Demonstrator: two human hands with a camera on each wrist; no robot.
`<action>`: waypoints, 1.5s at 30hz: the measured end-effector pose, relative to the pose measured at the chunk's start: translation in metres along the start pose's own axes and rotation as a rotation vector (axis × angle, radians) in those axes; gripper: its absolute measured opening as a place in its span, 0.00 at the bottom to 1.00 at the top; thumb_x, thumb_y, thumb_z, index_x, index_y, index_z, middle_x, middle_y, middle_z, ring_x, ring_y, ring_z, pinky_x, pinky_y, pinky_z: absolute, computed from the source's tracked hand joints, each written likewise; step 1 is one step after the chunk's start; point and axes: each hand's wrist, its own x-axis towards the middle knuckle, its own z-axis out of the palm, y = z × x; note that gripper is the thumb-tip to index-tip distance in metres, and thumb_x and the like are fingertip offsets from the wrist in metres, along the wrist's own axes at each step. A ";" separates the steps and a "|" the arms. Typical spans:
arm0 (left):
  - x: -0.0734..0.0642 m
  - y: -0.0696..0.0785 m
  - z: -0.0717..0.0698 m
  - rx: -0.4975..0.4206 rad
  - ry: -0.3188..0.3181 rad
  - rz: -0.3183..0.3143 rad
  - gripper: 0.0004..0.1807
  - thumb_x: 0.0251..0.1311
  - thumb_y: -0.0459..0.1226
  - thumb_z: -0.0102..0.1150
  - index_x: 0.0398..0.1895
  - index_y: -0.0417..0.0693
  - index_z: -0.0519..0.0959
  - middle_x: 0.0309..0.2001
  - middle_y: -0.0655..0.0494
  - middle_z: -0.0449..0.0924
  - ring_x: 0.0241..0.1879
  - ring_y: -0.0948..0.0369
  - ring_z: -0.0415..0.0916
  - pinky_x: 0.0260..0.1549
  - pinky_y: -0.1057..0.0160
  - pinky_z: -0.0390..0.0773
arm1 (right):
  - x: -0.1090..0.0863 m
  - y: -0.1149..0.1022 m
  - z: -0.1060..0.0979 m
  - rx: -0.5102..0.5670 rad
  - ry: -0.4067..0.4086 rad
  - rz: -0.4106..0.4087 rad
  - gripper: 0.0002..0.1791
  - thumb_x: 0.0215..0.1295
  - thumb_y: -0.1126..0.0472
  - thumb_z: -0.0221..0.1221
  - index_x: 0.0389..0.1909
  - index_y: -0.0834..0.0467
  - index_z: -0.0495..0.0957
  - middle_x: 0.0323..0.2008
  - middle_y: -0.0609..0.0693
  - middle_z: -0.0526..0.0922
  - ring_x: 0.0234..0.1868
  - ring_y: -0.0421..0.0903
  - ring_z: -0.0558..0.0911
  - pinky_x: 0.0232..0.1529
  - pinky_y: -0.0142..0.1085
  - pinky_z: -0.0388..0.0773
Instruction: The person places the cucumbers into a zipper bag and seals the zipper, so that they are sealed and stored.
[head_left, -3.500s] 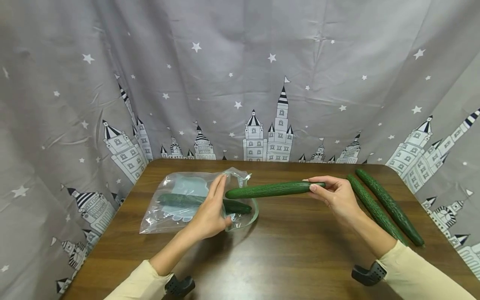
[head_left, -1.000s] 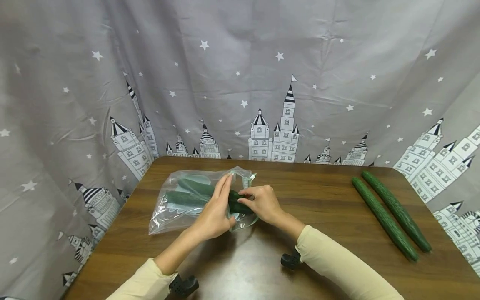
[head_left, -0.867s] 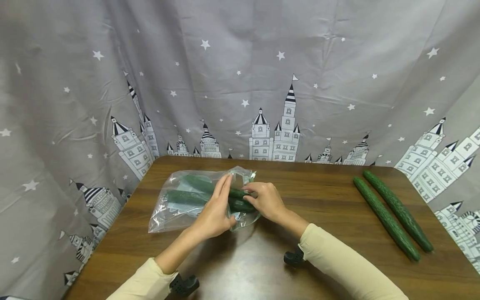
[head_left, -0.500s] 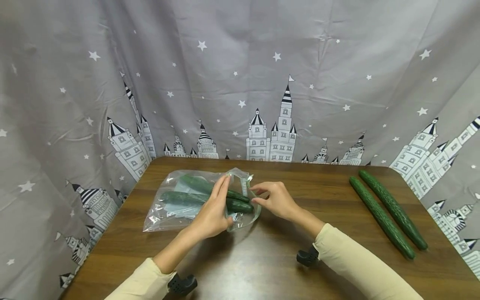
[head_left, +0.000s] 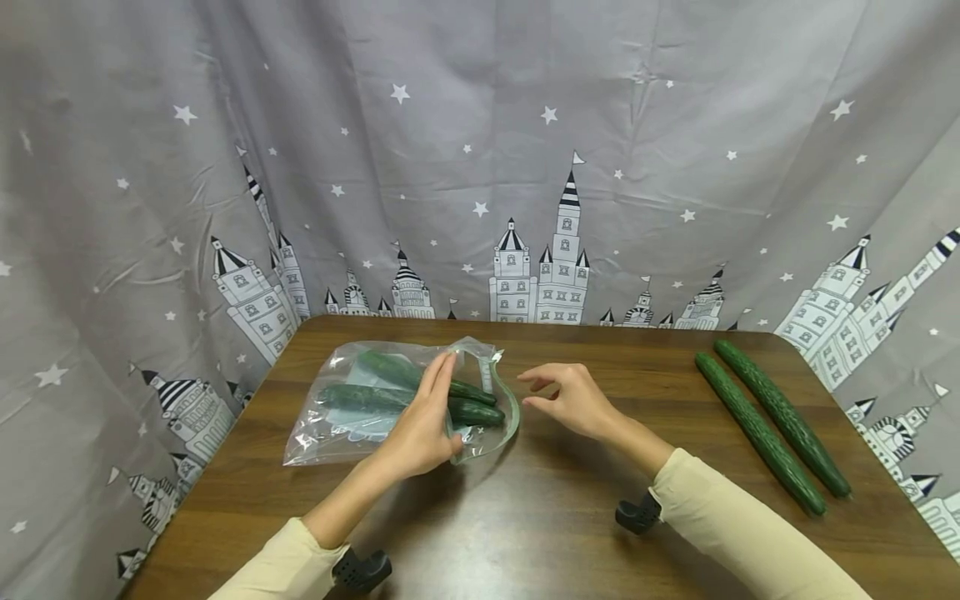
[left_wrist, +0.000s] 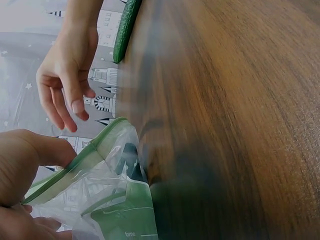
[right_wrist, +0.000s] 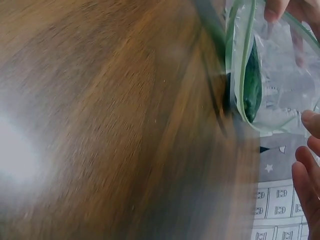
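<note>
A clear zip bag (head_left: 311, 437) with a pale green rim lies on its side on the table, its mouth spread toward the right. Inside are two cucumbers; the nearer cucumber (head_left: 483, 412) and the farther cucumber (head_left: 475, 393) lie side by side, partly behind my left hand (head_left: 420, 425). That hand grips the bag near its mouth; the thumb (left_wrist: 52, 150) lies at the green rim in the left wrist view. My right hand (head_left: 572, 402) hovers just right of the mouth, fingers loosely bent, holding nothing.
Two more cucumbers, the left one (head_left: 757, 429) and the right one (head_left: 783, 417), lie side by side at the table's right. Behind the wooden table (head_left: 547, 517) hangs a grey curtain (head_left: 450, 108) printed with castles and stars.
My right hand brought a second cucumber into the bag, let go of it and drew back to the right. My left hand has stayed at the bag's mouth.
</note>
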 end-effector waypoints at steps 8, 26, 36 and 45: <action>0.001 -0.004 -0.001 0.005 0.015 0.004 0.68 0.37 0.21 0.74 0.83 0.40 0.44 0.82 0.43 0.42 0.55 0.42 0.75 0.37 0.53 0.82 | -0.014 0.008 -0.020 -0.005 0.010 0.043 0.18 0.57 0.70 0.74 0.50 0.62 0.87 0.45 0.58 0.89 0.40 0.52 0.88 0.34 0.42 0.86; -0.001 -0.009 -0.001 0.000 0.012 0.015 0.68 0.38 0.21 0.72 0.83 0.39 0.42 0.82 0.42 0.40 0.67 0.38 0.67 0.47 0.48 0.82 | -0.058 0.033 -0.080 -0.098 0.086 0.133 0.19 0.56 0.70 0.75 0.51 0.61 0.87 0.43 0.54 0.89 0.37 0.44 0.87 0.34 0.39 0.86; -0.002 -0.008 0.000 -0.011 0.011 -0.003 0.68 0.38 0.21 0.72 0.84 0.41 0.41 0.82 0.42 0.40 0.60 0.38 0.73 0.38 0.54 0.84 | -0.092 0.044 -0.118 -0.218 0.129 0.161 0.20 0.57 0.69 0.75 0.51 0.60 0.87 0.37 0.47 0.89 0.34 0.41 0.86 0.33 0.34 0.84; -0.003 -0.009 -0.001 -0.006 0.019 0.015 0.67 0.39 0.22 0.72 0.84 0.40 0.42 0.82 0.41 0.40 0.64 0.36 0.70 0.43 0.47 0.84 | -0.130 0.051 -0.158 -0.354 0.170 0.163 0.20 0.55 0.69 0.75 0.51 0.60 0.87 0.39 0.52 0.89 0.34 0.40 0.86 0.30 0.31 0.82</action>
